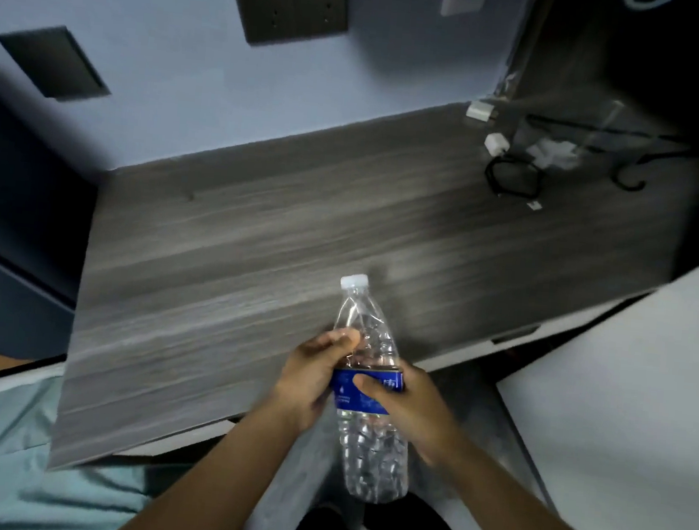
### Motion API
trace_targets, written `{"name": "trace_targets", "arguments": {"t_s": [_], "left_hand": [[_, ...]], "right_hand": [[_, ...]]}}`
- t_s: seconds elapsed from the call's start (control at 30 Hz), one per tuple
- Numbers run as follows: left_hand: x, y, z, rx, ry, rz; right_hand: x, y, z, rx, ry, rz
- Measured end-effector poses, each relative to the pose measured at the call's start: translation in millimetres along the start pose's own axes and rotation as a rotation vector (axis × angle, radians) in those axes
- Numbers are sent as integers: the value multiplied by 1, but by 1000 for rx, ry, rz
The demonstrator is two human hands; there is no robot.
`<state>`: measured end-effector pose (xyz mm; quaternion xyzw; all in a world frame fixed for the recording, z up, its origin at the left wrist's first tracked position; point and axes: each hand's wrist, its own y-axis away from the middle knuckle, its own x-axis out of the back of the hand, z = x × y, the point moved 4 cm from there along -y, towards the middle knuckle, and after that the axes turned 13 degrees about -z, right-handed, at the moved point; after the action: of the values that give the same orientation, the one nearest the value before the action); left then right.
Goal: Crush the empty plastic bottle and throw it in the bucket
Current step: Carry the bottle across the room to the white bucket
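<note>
A clear plastic bottle with a white cap and a blue label is held in front of me, above the near edge of the grey wood-grain table. My left hand grips it from the left, thumb on the upper body just above the label. My right hand wraps it from the right, thumb across the blue label. The bottle looks empty and points cap-away from me, its ribbed lower part toward my body. No bucket is in view.
Black cables and white chargers lie at the table's far right corner. Dark wall sockets sit on the blue wall behind. A white surface stands to the right, a pale green sheet to the left.
</note>
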<state>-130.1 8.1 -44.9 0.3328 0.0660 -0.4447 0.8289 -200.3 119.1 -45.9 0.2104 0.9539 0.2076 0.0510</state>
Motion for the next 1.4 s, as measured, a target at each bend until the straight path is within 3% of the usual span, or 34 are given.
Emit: {"name": "trace_targets", "arguments": {"t_s": [0.27, 0.43, 0.53, 0.73, 0.93, 1.17, 1.4], "left_hand": [[34, 26, -35, -48, -678, -128], [57, 39, -70, 77, -1148, -260], [59, 46, -93, 138, -1337, -341], [50, 55, -141, 235, -1559, -492], [20, 69, -192, 322, -1633, -593], [-54, 87, -246, 222, -1932, -870], [-139, 75, -284, 174, -2082, -1089]], "right_hand": [[14, 73, 52, -200, 169, 314], [2, 150, 102, -332, 277, 411], [-7, 199, 139, -449, 170, 460], [-24, 288, 211, -633, -26, 565], [-40, 371, 269, -705, -169, 668], [-72, 451, 318, -751, -390, 836], [-123, 491, 347, -821, -592, 1050]]}}
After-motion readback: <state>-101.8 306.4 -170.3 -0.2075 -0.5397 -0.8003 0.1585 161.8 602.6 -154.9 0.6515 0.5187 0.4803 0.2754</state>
